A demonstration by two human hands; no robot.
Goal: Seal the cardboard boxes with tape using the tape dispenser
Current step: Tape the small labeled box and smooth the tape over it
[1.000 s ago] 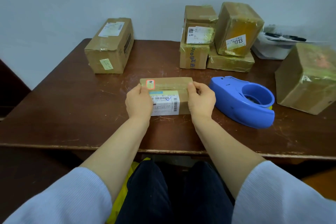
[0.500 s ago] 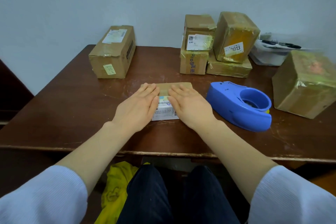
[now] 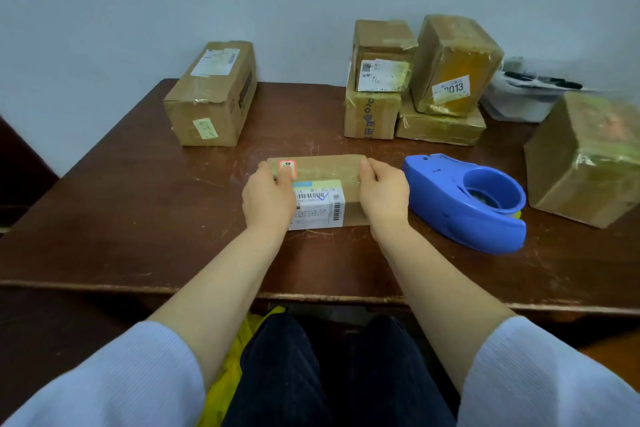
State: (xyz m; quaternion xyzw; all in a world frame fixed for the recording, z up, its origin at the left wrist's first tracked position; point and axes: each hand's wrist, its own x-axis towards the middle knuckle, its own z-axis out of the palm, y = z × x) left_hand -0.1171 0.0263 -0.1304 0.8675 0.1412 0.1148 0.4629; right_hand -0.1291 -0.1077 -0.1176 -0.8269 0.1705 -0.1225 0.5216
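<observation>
Surface (image 3: 138, 218): dark brown wood, scuffed and scratched, pushed up against a pale wall.
Long box (image 3: 211, 94): a cardboard carton stood at the back left, taped along the top, with a white label on its lid and a small yellowish sticker on its near end.
Yellow item (image 3: 239, 354): something bright yellow lay below the near edge, beside the seated person's dark trousers; I could not tell what it was.
Left hand (image 3: 268, 199): it grasped the left end of the small box, fingers curled over the side and thumb lying on top beside a red-edged sticker.
Small box (image 3: 322, 170): the carton being worked on sat flat at the middle of the surface, held between the 2 hands, with a white barcode label on its near half and clear tape across its top.
Right hand (image 3: 382, 196): it grasped the right end, fingers wrapped round the edge, thumb on top.
Stacked boxes (image 3: 372, 114): 4 taped cartons stood at the back, 2 below and 2 above; the upper right 1 sat tilted.
Tape dispenser (image 3: 460, 208): blue, resting on the surface just beside the right hand.
White container (image 3: 516, 107): at the back right, dark items on top.
Large box (image 3: 585, 156): far right, wrapped in glossy tape.
</observation>
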